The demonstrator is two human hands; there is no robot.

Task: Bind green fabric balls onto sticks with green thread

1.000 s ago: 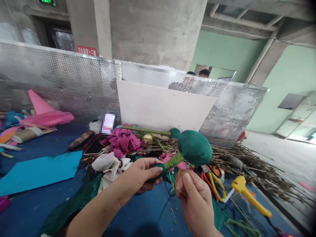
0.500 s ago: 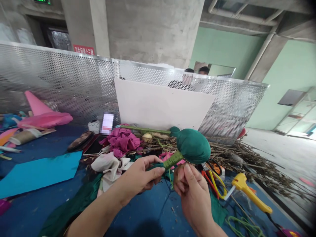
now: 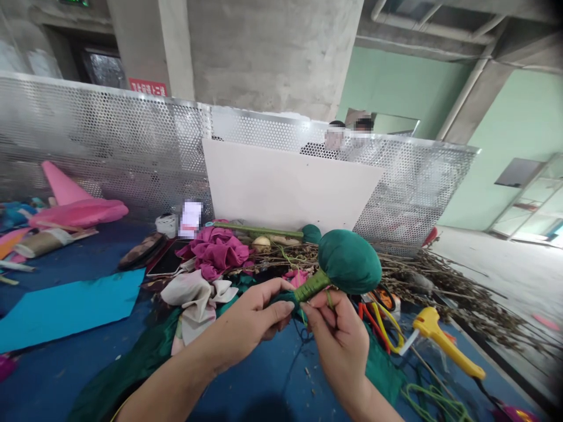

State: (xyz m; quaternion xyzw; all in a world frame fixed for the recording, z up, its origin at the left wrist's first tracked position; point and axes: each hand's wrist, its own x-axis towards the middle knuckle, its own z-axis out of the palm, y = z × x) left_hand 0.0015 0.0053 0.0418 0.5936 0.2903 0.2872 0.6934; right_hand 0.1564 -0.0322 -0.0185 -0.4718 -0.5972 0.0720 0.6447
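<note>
Since half a second ago, the right hand [image 3: 341, 343] has risen to the wrapped stem [image 3: 311, 287] of the green fabric ball [image 3: 349, 261], its thumb and forefinger now pinched just under the ball at about 7 o'clock of it. Left hand [image 3: 253, 319] is clamped on the lower end of the stem, fingers closed round it, at 9 o'clock of the right hand and nearly touching it. Both hold the ball up above the blue desk [image 3: 61, 363]. Behind it, at 10 o'clock, lies crumpled magenta cloth [image 3: 215, 249]; dry twigs [image 3: 440, 287] spread at 3 o'clock. A yellow glue gun [image 3: 444, 346] lies at 4 o'clock, near scissors [image 3: 382, 299] with red and yellow handles.
</note>
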